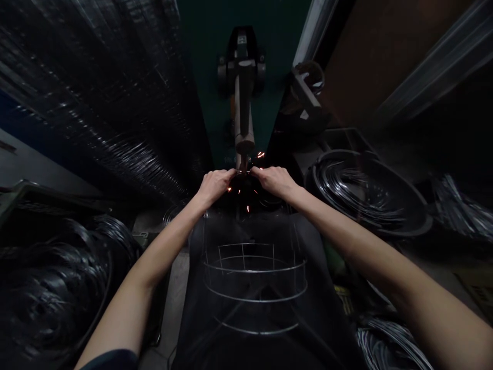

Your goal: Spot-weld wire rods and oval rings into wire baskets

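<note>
Both my hands meet at the tip of a spot welder [244,113], one on each side of its electrode. My left hand [216,185] is closed in a pinch, and my right hand [275,181] pinches in the same way across from it. A thin strip of wire shows between the fingertips. It appears to belong to the round wire frame [254,270] that hangs toward my body, with several rings and short uprights. Orange sparks [248,208] fly around and below the electrode. The frame's far part is hidden in the dark near my hands.
At right, a round basin [425,226] holds coiled wire rings. More wire rings [389,344] lie at lower right, and dark coils [50,293] fill a container at left. A dark apron [262,349] covers my lap. Plastic-wrapped material [127,103] stands on the left.
</note>
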A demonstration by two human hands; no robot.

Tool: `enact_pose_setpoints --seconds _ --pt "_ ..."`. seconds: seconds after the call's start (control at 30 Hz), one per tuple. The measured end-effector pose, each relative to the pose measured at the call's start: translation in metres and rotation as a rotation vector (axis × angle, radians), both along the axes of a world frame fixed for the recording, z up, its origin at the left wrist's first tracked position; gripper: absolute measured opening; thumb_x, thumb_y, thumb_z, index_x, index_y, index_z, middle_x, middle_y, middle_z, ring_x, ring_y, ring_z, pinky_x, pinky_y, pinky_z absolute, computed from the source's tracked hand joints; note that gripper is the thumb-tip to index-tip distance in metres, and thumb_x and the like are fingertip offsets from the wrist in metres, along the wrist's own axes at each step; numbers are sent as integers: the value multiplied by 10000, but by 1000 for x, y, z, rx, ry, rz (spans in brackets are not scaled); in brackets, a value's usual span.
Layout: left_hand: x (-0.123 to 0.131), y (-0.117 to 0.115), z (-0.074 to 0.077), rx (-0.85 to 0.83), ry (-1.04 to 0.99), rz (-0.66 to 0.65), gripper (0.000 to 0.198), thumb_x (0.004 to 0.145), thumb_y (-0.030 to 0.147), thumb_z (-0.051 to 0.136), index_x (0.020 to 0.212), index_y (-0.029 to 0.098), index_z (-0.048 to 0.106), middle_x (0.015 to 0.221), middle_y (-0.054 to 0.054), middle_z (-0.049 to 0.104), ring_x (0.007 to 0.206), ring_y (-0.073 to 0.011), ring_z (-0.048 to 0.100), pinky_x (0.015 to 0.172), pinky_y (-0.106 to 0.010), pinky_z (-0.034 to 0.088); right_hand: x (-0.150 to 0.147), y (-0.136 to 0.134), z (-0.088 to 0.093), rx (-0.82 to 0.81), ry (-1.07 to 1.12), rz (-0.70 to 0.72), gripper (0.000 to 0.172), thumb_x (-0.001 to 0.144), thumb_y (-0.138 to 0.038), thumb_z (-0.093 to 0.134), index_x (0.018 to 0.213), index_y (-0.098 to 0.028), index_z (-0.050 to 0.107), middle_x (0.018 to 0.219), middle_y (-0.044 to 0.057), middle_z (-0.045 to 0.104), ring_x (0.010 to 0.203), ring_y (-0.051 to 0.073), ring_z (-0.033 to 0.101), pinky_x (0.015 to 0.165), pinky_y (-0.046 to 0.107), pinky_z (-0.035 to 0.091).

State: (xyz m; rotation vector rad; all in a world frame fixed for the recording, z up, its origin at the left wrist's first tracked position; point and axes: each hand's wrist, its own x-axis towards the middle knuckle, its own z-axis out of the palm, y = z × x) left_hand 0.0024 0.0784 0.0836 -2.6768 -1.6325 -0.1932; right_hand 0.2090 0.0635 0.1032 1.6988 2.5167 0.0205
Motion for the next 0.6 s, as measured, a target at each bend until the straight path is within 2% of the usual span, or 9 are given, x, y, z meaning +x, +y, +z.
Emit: enact_pose_setpoints --seconds 0.4,0.6 --pt "-4 -3 4 -28 -91 12 311 961 268 417 1192 262 625 1031 -75 723 895 -224 681 698 -269 471 -2 3 -3 25 73 -10 386 987 -340 305 1290 -262 531 946 123 708 819 268 674 612 290 387" --pt "-1 -2 7 -69 -97 46 335 974 379 407 1155 228 645 1033 -98 723 932 -241 684 721 -279 469 3 6 -8 8 139 -28 414 995 -446 283 1200 -248 583 939 108 704 789 238 666 578 264 343"
